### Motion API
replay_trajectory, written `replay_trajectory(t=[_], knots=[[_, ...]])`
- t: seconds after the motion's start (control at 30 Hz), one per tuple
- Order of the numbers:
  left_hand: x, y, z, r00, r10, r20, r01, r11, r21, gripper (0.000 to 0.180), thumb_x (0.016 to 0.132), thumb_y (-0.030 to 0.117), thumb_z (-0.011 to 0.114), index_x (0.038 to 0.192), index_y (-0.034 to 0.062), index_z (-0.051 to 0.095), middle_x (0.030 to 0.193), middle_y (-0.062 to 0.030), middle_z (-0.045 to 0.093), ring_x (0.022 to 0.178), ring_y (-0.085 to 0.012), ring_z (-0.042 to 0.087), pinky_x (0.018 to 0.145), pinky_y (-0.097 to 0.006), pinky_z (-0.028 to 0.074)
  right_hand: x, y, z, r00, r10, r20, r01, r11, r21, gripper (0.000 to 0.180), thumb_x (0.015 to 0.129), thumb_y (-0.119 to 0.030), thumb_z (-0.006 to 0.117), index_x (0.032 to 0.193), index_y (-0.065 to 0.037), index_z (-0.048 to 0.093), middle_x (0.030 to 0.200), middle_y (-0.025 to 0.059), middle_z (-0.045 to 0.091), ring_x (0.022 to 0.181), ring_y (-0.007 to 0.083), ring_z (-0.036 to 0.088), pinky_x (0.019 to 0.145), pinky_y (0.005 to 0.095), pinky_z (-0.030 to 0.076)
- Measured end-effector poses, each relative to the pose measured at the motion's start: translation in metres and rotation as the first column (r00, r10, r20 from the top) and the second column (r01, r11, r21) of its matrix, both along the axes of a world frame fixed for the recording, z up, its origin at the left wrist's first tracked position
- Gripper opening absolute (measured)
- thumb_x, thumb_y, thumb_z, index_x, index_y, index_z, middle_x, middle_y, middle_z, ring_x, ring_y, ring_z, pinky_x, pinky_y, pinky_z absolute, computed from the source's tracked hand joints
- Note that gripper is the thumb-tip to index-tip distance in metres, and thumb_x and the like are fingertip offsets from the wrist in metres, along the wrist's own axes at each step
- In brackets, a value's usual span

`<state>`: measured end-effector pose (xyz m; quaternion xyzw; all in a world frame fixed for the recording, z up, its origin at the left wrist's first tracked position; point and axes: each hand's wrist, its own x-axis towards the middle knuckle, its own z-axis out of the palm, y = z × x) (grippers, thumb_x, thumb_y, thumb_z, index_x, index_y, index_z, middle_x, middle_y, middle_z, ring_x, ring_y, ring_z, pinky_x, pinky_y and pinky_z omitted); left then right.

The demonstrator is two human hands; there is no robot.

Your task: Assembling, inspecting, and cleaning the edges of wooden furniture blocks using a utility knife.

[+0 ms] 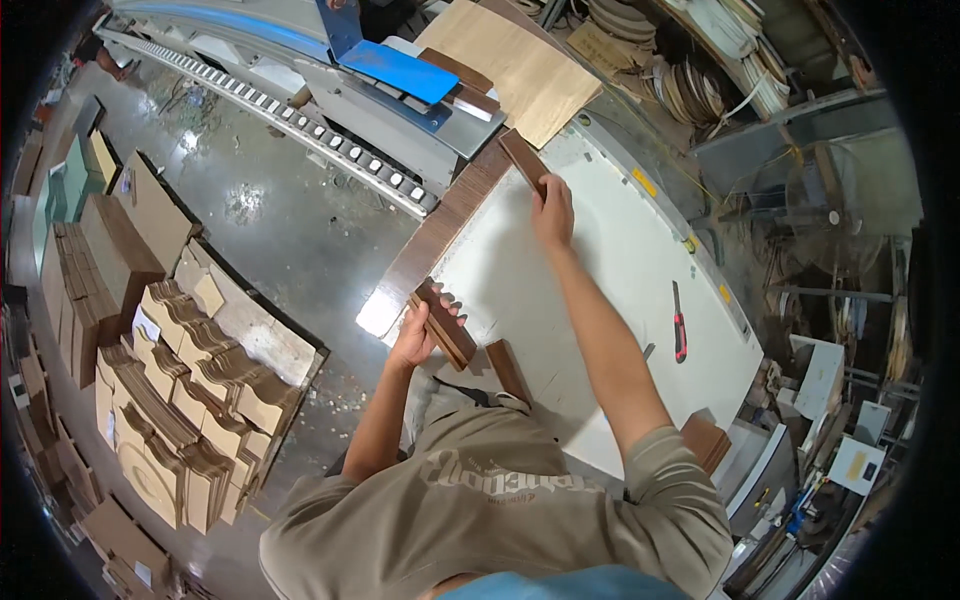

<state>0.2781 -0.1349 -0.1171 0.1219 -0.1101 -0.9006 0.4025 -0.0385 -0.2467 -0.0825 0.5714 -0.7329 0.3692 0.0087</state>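
**Dark strips on the white bench**

A white worktable (600, 270) stood in a cluttered workshop — cardboard stacks (190, 390) on the floor at left. The left hand (418, 335) gripped a dark wood strip (445, 325) at the near edge; the outstretched right hand (553, 212) pinched another strip (523, 158) far away.

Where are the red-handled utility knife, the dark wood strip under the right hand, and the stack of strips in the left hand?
Utility knife (679, 325), head view, red handle.
Dark wood strip (522, 157), head view, middle.
Stack of strips (446, 325), head view, top face.

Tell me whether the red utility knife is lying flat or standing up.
Lying flat: the red utility knife rests lengthwise on the white table, away from both hands.
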Motion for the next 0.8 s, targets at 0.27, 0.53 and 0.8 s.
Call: replay_trajectory(t=[0.27, 0.53, 0.8], knots=[[0.001, 0.004, 0.000, 0.949, -0.046, 0.313, 0.026, 0.997, 0.067, 0.054, 0.104, 0.048, 0.051, 0.140, 0.0091, 0.042, 0.151, -0.0159, 0.047, 0.133, -0.0330, 0.054, 0.093, -0.049, 0.060, -0.014, -0.022, 0.010, 0.989, -0.061, 0.137, -0.010, 0.882, 0.471, 0.037, 0.080, -0.004, 0.075, 0.104, -0.011, 0.048, 0.107, 0.0136, 0.067, 0.098, 0.0390, 0.065, 0.081, 0.0508, 0.051], [-0.035, -0.025, 0.067, 0.890, 0.163, 0.426, -0.083, 0.976, -0.201, 0.062, 0.102, 0.036, 0.061, 0.149, 0.0042, 0.035, 0.149, -0.0145, 0.049, 0.127, -0.0305, 0.056, 0.099, -0.048, 0.056, 0.072, 0.137, 0.082, 0.166, -0.028, 0.986, -0.664, 0.736, 0.133, 0.053, 0.090, 0.000, 0.072, 0.132, -0.007, 0.041, 0.109, 0.0076, 0.063, 0.096, 0.0148, 0.062, 0.078, 0.0311, 0.055], [-0.071, -0.007, 0.179, 0.601, 0.434, 0.671, 0.302, 0.655, -0.693, 0.054, 0.077, 0.014, 0.089, 0.119, 0.0029, 0.056, 0.103, -0.0076, 0.074, 0.094, -0.0174, 0.071, 0.084, -0.031, 0.057, 0.084, 0.186, 0.107, 0.603, 0.300, 0.739, -0.454, 0.891, 0.009, 0.055, 0.090, 0.001, 0.068, 0.135, -0.006, 0.037, 0.124, 0.0120, 0.058, 0.118, 0.0221, 0.059, 0.102, 0.0355, 0.047]])
